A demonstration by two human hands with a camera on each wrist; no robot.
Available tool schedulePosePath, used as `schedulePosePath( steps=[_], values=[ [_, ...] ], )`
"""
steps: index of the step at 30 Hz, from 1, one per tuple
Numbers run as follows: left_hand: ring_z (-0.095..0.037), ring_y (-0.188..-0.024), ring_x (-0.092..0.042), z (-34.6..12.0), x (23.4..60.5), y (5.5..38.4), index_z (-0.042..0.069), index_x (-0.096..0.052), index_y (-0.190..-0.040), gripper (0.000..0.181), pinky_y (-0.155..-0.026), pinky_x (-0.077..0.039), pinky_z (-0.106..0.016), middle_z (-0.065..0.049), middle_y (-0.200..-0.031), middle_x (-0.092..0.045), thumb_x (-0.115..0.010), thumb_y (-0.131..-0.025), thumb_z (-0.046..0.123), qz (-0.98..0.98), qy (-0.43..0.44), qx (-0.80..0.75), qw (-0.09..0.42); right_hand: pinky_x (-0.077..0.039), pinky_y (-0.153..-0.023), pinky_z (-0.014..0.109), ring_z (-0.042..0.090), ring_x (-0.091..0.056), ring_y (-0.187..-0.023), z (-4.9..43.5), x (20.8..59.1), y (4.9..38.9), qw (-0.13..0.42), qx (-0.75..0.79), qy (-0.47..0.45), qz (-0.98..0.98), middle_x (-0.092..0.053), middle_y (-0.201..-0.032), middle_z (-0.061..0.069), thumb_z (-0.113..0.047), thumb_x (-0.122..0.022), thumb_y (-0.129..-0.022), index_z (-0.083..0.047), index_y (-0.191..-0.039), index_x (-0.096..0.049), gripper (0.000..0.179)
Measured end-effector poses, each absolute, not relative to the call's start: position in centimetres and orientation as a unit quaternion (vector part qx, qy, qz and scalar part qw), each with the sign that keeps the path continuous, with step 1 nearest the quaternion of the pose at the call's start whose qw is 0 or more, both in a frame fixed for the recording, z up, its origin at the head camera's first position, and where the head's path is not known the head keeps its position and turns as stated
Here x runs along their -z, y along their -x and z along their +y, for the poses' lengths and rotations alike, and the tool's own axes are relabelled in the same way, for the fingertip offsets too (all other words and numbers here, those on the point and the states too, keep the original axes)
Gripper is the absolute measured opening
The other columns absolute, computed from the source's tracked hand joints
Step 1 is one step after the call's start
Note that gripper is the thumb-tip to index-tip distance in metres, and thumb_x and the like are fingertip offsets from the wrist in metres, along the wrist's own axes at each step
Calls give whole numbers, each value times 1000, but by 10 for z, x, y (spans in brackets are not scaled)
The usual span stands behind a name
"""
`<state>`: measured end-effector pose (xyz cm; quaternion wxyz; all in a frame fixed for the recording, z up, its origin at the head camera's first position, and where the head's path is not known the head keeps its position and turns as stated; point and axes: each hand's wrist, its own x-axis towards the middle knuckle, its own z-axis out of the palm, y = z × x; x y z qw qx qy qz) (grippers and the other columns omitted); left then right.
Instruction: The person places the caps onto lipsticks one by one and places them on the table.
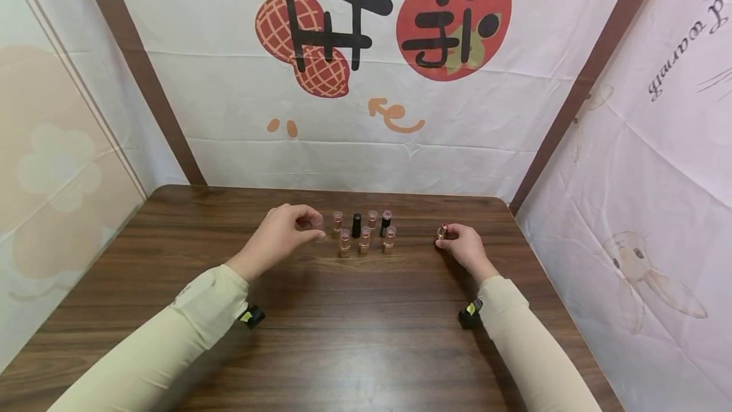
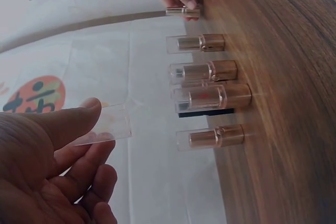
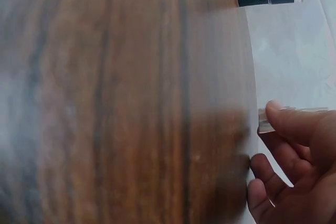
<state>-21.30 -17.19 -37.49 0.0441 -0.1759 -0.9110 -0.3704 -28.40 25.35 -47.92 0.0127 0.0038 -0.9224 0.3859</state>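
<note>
My left hand (image 1: 288, 231) pinches a clear lipstick cap (image 2: 116, 123) between thumb and fingers, left of a group of lipsticks and above the table. My right hand (image 1: 466, 248) grips an uncapped lipstick (image 1: 443, 231) by its shiny gold-toned base; a red tip shows at its top. That lipstick is close to the tabletop, but whether it touches is unclear. Between the hands, several rose-gold lipsticks with clear caps stand upright, among them a front one (image 1: 345, 244). A black tube (image 1: 357, 226) and a black tube with a clear top (image 1: 386, 225) stand behind the front row.
The brown wood-grain table (image 1: 354, 336) has its far edge just behind the lipsticks. Printed white cloth (image 1: 229, 100) hangs behind it, and more cloth (image 1: 640, 177) hangs at the right. Each wrist carries a small black camera (image 1: 251, 316).
</note>
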Motion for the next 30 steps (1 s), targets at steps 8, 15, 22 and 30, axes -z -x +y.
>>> schedulePosePath(
  steps=[8, 15, 22, 30],
  values=[
    [-17, -93, -66, -170, 365, 216, 15, -73, -111, 27, -82, -55, -38, 0, -104, -72, -82, -89, 27, -906, 179, 381, 39, -52, -90, 46, 26, -66, -98, 240, 466, 279, 42, -402, -28, -914, -74, -107, 8, -23, -79, -92, -9, -108, -73, 21],
    [-19, -95, -65, -168, 358, 217, 14, -72, -114, 28, -83, -54, -39, -1, -106, -72, -81, -90, 25, -905, 180, 384, 42, -52, -79, 40, 23, -64, -90, 222, 443, 273, 64, -418, -60, -904, -72, -99, 5, -24, -80, -91, -10, -101, -71, 19],
    [-19, -94, -64, -163, 354, 218, 15, -70, -111, 26, -82, -52, -38, 0, -104, -70, -82, -89, 25, -899, 170, 402, 49, -49, -70, 35, 21, -61, -83, 196, 423, 259, 52, -408, -100, -906, -70, -91, 2, -26, -80, -91, -13, -92, -67, 18],
    [-16, -94, -66, -154, 345, 217, 18, -72, -109, 26, -83, -53, -37, 3, -103, -72, -83, -88, 28, -884, 184, 427, 48, -50, -76, 36, 21, -62, -89, 162, 418, 243, 47, -403, -139, -903, -67, -92, 1, -24, -80, -91, -15, -94, -67, 16]
  ],
)
